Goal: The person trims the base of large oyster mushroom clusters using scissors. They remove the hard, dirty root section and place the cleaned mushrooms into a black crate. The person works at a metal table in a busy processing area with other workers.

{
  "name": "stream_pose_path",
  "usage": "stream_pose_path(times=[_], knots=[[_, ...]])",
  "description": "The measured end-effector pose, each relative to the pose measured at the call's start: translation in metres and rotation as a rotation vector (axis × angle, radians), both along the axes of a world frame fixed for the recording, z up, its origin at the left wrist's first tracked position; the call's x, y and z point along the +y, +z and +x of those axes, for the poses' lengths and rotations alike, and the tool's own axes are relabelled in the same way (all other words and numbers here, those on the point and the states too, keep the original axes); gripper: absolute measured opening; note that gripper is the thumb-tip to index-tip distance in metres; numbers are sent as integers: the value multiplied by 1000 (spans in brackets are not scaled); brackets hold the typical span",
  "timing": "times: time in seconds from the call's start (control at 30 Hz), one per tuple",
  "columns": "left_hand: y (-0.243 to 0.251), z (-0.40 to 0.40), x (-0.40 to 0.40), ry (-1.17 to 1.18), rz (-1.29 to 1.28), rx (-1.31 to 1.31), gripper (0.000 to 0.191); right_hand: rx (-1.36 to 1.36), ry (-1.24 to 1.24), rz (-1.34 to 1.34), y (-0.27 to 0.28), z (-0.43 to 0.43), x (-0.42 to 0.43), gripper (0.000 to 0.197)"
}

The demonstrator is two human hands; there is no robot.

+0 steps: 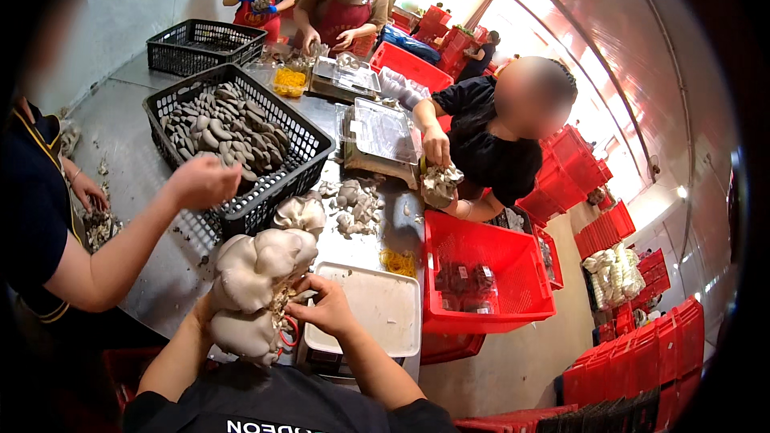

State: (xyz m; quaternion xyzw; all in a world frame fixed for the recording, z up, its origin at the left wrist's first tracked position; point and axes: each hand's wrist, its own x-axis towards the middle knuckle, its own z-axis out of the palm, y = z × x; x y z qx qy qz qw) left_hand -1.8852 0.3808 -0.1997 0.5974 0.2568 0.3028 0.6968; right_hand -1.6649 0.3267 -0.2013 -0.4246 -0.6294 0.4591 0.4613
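Note:
A large cluster of grey oyster mushrooms (252, 270) is held up in front of my chest. My left hand (204, 314) supports it from the left, with most of the fingers hidden behind the caps. At the cluster's pale, ragged stem base, my right hand (325, 308) pinches a small grey mushroom (305, 296) between thumb and fingers. A red loop, apparently a scissors handle (290, 332), shows just below those fingers; its blades are hidden. Beyond the cluster, another oyster mushroom clump (301, 214) lies beside the black crate.
A black plastic crate (313, 162) holds loose mushrooms; a co-worker's hand (207, 180) hovers over it. By my right hand is a scale with a white tray (367, 313). A red crate (487, 276) holds packed goods. Opposite, a co-worker (487, 138) handles mushrooms. Yellow rubber bands (398, 261) lie nearby.

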Motion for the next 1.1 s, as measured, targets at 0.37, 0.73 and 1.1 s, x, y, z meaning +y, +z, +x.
stream_pose_path(times=[0.37,0.73,1.1], knots=[[-7,-12,-8,7,-8,-33,22,-200,-243,-84,22,-11,-2,16],[-14,-16,-19,9,-60,-59,24,-447,-250,14,60,-15,-17,18],[-26,-24,-19,70,-82,-84,26,-406,-243,-225,3,-9,10,24]])
